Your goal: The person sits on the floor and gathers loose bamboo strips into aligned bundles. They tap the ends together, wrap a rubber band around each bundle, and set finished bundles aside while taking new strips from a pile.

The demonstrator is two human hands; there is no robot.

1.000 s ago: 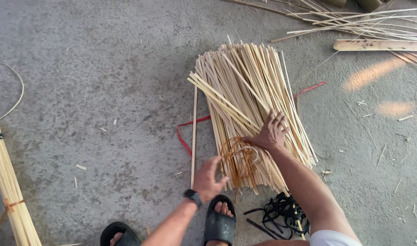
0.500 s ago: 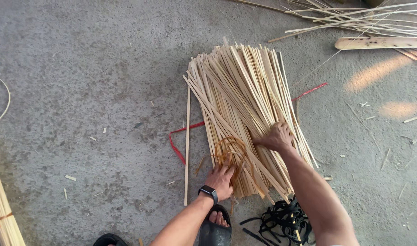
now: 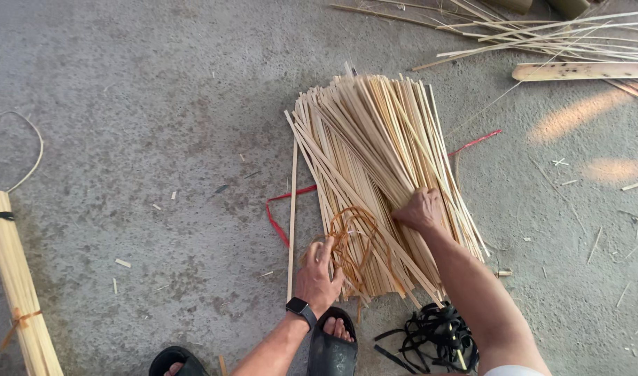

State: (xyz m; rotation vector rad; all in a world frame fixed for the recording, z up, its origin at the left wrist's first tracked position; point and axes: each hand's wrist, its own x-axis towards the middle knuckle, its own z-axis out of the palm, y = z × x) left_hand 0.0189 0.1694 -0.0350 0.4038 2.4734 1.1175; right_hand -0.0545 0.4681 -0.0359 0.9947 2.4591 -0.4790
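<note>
The right hand [image 3: 420, 209] reaches forward, arm extended, palm down on the sticks [image 3: 375, 160], fingers curled and pressing on them. The left hand [image 3: 317, 275], watch on its wrist, sits at the bundle's near left edge, fingers closed on the orange cord [image 3: 354, 240] looped there. The sticks lie on the floor [image 3: 138, 104], long axis running away from the person, fanning slightly leftward at the far end.

Pale yellow bamboo strips [image 3: 375, 160] — orange-brown cord [image 3: 357, 240], red strap [image 3: 281, 209], black straps [image 3: 437, 334], grey floor [image 3: 138, 104].
</note>
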